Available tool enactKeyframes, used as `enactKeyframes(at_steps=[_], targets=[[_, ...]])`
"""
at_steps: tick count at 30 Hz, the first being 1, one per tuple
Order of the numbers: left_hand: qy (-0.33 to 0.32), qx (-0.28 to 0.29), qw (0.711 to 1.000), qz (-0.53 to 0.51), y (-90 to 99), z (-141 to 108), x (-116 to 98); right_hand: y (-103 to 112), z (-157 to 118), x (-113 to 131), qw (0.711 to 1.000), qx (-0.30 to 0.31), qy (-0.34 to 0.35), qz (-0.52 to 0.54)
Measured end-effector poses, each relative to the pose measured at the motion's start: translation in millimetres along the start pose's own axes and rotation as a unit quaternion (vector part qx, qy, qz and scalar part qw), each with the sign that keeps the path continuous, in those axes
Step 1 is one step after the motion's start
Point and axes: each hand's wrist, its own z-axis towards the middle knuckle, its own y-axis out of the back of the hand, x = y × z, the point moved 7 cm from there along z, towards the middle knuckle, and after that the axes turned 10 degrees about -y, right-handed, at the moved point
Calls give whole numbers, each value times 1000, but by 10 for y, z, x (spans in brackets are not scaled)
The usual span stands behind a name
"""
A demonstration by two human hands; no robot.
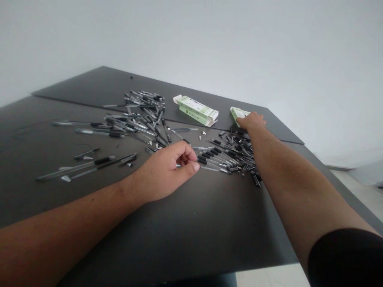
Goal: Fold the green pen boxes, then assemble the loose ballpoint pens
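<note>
My left hand point(172, 169) is curled above the table near the middle, thumb and fingers together; whether something is between them is hidden. Just beyond its fingertips lie pens with black grips point(214, 153). My right hand point(253, 120) reaches to the far right and rests on a small green and white box point(238, 114), its thumb on the near side and the other fingers partly hidden. To the left of that box lies a longer green and white carton point(196, 109) with open end flaps.
A large heap of pens point(140, 115) covers the back left of the dark table point(179, 235). Loose pens and parts point(86, 167) lie at the left. Small dark parts point(243, 153) are piled below my right wrist. A pale wall point(209, 44) stands behind the table.
</note>
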Motion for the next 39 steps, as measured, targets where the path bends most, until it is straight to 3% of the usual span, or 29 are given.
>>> enactKeyframes(at_steps=[3,8,13,16,19,21,30,39], targets=[[-4,0,1000,1,-4,4,-17,27,-45,-187,991,-5,-130,3],[-12,-5,1000,0,-1,3,0,134,-189,-215,986,13,-162,32],[-23,0,1000,6,-11,6,-46,396,-294,114,995,0,-64,72],[-27,-2,999,20,-7,12,-96,478,-410,527,991,21,63,117],[-38,0,999,30,0,23,-133,469,-613,987,968,56,208,131],[-43,1,998,38,8,30,-141,420,-715,1206,959,65,251,110],[-59,12,997,43,0,28,-176,142,-691,1631,971,72,219,68],[-75,20,996,39,-40,30,-144,189,-777,1543,974,38,212,66]])
